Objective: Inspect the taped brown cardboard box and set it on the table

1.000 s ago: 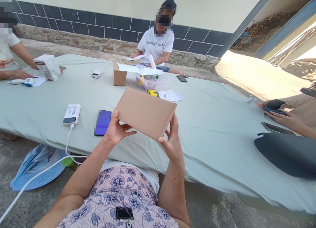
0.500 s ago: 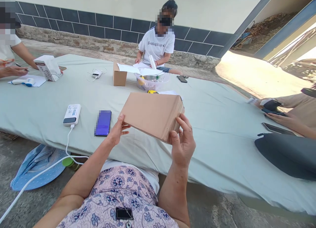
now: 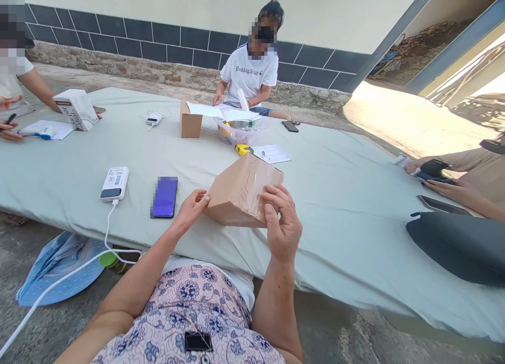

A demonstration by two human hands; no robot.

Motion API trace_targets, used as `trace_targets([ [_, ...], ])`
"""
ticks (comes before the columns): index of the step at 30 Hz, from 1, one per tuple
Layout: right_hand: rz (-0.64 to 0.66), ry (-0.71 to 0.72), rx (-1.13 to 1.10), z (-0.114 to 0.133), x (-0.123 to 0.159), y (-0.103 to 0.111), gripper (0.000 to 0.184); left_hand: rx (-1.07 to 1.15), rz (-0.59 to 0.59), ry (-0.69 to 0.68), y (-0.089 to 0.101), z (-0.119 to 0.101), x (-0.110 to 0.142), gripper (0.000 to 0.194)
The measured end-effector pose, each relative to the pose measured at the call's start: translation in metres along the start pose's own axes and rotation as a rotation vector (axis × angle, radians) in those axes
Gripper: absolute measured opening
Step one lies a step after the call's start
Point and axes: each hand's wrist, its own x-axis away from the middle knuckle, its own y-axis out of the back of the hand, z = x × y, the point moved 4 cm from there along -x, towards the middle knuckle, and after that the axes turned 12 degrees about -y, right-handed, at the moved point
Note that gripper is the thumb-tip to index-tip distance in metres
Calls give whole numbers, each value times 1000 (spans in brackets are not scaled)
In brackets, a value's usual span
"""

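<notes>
Between my two hands I hold a brown cardboard box (image 3: 240,193), tilted above the cloth-covered table near its front edge. One taped end, with creased clear tape on it, faces right and toward me. My left hand (image 3: 192,209) grips the box's left corner, thumb on top. On the right, my right hand (image 3: 284,219) has its fingers over the taped end and its thumb near the lower edge. Just beyond the box lie a yellow tape measure (image 3: 243,149) and a printed sheet (image 3: 274,153).
A phone (image 3: 164,196) and a white power bank (image 3: 114,184) with a cable lie left on the table (image 3: 347,195). Behind stand a plastic basin (image 3: 236,135) and a small carton (image 3: 190,124). A dark cap (image 3: 453,245) lies right. Other people sit left, opposite and right.
The cardboard box has turned, so its taped end now shows and its broad face points left. Both hands moved with it, and the tape measure and sheet are more exposed.
</notes>
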Motion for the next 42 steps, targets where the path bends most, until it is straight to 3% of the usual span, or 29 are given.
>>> trace_targets([
  [5, 24, 26, 10, 4, -1, -2, 19, 142, -21, -173, 2, -50, 17, 50],
  [8, 69, 69, 16, 12, 2, -10, 19, 97, 47, -339, -2, -76, 30, 57],
  [11, 100, 142, 24, 21, 5, -21, 21, -27, 113, -443, -9, -87, 38, 65],
  [16, 30, 117, 24, 22, 5, -30, 38, -190, 54, -471, -12, -86, 41, 68],
  [21, -18, 96, 78, 26, -2, -34, 52, -217, 22, -541, -14, -85, 43, 72],
  [24, -53, 129, 107, 37, -5, -35, 52, -212, 30, -545, -16, -87, 46, 73],
  [29, -105, 53, 77, 48, -5, -34, 42, -190, 28, -507, -15, -91, 49, 74],
  [35, -113, -34, 72, 45, -7, -39, 35, -247, 41, -467, -14, -86, 44, 81],
  [42, -114, -61, 89, 43, -9, -41, 34, -199, 55, -460, -13, -85, 42, 77],
])
